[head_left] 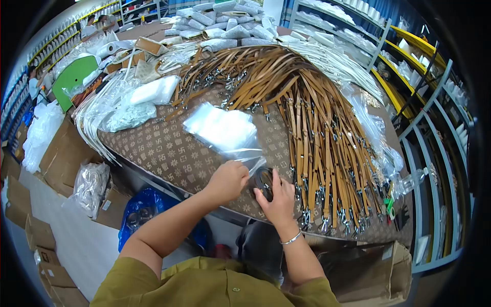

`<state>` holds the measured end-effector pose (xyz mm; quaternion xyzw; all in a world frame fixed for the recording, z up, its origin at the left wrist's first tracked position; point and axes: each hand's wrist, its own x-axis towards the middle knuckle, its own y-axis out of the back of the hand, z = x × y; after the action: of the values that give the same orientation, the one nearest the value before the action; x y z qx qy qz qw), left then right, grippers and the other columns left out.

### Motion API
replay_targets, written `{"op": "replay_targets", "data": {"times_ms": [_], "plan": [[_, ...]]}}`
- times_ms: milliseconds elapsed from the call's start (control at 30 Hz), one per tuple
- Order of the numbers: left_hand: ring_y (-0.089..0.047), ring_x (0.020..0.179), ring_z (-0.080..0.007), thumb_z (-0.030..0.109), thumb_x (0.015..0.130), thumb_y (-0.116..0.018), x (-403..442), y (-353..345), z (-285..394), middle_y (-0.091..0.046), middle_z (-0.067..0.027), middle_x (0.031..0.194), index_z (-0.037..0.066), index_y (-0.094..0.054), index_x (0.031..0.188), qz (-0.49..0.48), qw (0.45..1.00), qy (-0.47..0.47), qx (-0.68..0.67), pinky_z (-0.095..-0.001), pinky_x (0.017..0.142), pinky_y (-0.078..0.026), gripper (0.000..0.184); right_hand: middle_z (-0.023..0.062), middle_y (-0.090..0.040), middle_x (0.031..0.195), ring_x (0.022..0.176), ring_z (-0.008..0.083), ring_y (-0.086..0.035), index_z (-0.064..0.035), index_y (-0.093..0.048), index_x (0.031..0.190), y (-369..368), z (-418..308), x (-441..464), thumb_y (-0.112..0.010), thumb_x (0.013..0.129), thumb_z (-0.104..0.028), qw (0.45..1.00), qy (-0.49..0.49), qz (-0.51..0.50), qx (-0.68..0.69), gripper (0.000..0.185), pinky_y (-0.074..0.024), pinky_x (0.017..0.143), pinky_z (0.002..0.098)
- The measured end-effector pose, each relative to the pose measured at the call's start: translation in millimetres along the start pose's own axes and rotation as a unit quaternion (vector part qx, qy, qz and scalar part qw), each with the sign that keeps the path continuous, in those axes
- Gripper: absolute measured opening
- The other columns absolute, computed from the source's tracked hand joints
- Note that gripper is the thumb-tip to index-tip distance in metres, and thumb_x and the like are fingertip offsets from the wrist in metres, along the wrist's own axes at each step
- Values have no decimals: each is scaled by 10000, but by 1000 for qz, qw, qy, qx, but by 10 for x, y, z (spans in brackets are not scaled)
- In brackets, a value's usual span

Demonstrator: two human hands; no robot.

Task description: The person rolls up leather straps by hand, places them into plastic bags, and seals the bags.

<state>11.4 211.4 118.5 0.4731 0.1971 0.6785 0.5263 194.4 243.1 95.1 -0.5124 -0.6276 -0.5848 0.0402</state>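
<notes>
Near the table's front edge, my left hand (228, 180) is closed on the edge of a clear plastic bag (250, 156). Just right of it, my right hand (276, 197) is closed around a dark coiled strap (264, 183), lying at the bag's lower end. Behind my hands lies a stack of clear bags (221, 126) on the brown patterned cloth. A large pile of brown leather straps (312, 128) with metal clips spreads to the right of my right hand.
White straps (94, 120) and plastic packets (153, 91) lie at the left of the table (166, 148). Wrapped bundles (225, 25) are heaped at the back. Green-handled scissors (391, 209) lie right. A blue bag (148, 210) and cardboard boxes (378, 271) stand below. Metal shelves (432, 128) line the right.
</notes>
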Motion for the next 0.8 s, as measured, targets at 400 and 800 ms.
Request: {"op": "replay_targets", "data": {"times_ms": [400,800], "plan": [[-551,740,-298,117,689,-669,-148,-72,133,-572,-118,710,17,-614,700,-109,986,33,-119,-381,663,-446,115,222,-633,861,782,374,-618,37,-363,1304,361,-318,-209,-700,715,-359,934,-108,-325,102,786,-476,729,411],[-540,760,-320,110,745,-623,-276,-217,125,-566,-130,759,32,-590,769,-45,996,-76,-11,-386,711,-432,88,197,-626,736,707,339,-612,51,-375,1294,302,-348,-255,-694,686,-416,949,-54,-312,0,830,-463,698,396]]}}
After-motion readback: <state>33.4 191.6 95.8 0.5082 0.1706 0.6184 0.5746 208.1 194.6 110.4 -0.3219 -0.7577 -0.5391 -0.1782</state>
